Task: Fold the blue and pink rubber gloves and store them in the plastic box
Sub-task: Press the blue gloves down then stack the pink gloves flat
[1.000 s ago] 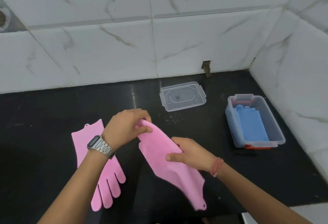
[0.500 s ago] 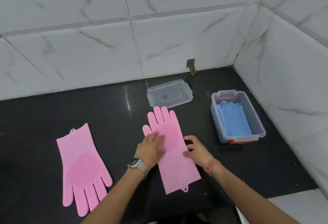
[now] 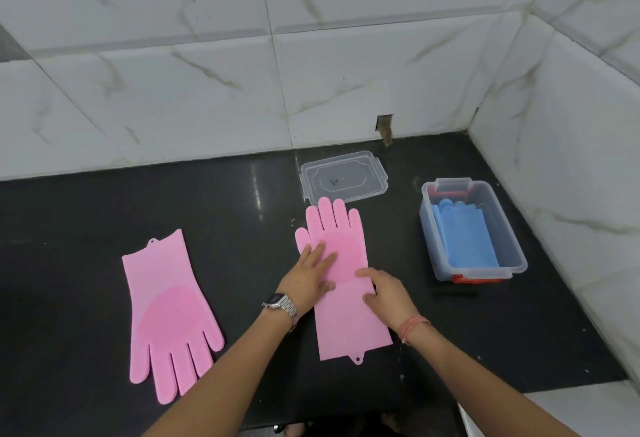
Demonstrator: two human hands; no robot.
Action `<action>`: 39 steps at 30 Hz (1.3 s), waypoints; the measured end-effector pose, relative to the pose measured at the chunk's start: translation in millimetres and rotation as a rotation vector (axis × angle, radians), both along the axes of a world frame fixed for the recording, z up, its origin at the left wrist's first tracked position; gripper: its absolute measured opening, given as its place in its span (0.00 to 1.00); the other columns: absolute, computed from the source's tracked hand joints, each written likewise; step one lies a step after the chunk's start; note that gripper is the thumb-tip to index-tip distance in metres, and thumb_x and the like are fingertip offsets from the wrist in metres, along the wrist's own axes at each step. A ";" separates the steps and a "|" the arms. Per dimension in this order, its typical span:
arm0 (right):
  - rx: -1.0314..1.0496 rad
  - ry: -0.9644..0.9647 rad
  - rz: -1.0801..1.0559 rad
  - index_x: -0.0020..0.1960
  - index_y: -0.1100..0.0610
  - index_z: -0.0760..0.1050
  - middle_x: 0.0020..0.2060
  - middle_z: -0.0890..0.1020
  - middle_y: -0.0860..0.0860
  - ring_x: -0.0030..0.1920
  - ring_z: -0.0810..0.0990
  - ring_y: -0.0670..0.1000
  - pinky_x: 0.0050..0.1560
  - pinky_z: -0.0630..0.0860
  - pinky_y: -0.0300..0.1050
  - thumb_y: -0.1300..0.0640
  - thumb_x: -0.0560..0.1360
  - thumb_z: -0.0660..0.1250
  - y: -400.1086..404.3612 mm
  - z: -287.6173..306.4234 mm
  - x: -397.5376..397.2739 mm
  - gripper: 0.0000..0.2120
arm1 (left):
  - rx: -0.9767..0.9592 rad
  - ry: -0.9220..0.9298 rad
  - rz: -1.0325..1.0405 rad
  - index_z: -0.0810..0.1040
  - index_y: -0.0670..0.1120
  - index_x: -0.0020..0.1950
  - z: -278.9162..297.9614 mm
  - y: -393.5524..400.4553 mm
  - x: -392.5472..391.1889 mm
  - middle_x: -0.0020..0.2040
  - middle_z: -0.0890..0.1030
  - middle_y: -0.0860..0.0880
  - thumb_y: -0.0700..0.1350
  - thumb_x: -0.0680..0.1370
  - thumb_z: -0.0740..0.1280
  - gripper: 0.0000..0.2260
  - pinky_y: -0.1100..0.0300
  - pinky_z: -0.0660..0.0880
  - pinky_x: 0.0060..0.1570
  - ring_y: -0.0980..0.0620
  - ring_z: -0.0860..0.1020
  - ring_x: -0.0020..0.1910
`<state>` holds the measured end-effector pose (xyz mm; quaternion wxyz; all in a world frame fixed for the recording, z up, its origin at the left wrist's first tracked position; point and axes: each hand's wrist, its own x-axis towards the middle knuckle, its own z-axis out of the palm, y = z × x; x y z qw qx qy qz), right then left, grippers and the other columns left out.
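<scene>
While blue rubber gloves [image 3: 465, 241] are sitting in the clear plastic box [image 3: 516, 246], both hands' straight fingers [image 3: 320, 253] are pressing the flat pink rubber glove [image 3: 346, 326].

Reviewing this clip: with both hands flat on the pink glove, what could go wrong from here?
The glove under the left hand and right hand is springy rubber, so a fold may pop open. The box already holds blue gloves, so two pink ones may fit tightly. The other glove lies far left, easily forgotten.
</scene>
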<state>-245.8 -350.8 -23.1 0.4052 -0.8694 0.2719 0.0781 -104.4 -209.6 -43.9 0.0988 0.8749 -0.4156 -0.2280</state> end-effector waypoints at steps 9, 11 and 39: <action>-0.243 -0.003 0.027 0.69 0.49 0.69 0.58 0.71 0.49 0.59 0.70 0.49 0.54 0.76 0.43 0.62 0.76 0.64 9.8 -13.2 -2.8 0.23 | -0.073 -0.251 0.397 0.67 0.50 0.71 18.2 63.6 28.8 0.67 0.71 0.48 0.49 0.77 0.64 0.22 0.50 0.74 0.55 0.45 0.72 0.62; -0.299 -0.013 0.016 0.68 0.49 0.69 0.61 0.69 0.49 0.60 0.68 0.49 0.56 0.75 0.43 0.61 0.75 0.65 13.8 -14.5 -2.0 0.22 | -0.021 -0.289 0.510 0.69 0.50 0.70 20.2 87.2 36.9 0.65 0.72 0.48 0.49 0.76 0.65 0.22 0.49 0.73 0.53 0.44 0.71 0.61; -0.503 -0.252 0.739 0.64 0.54 0.71 0.61 0.79 0.54 0.61 0.77 0.56 0.62 0.70 0.49 0.56 0.74 0.66 136.5 33.8 82.2 0.18 | -0.338 0.096 0.237 0.73 0.52 0.43 95.6 157.6 6.1 0.38 0.81 0.58 0.37 0.69 0.66 0.10 0.59 0.74 0.40 0.60 0.78 0.37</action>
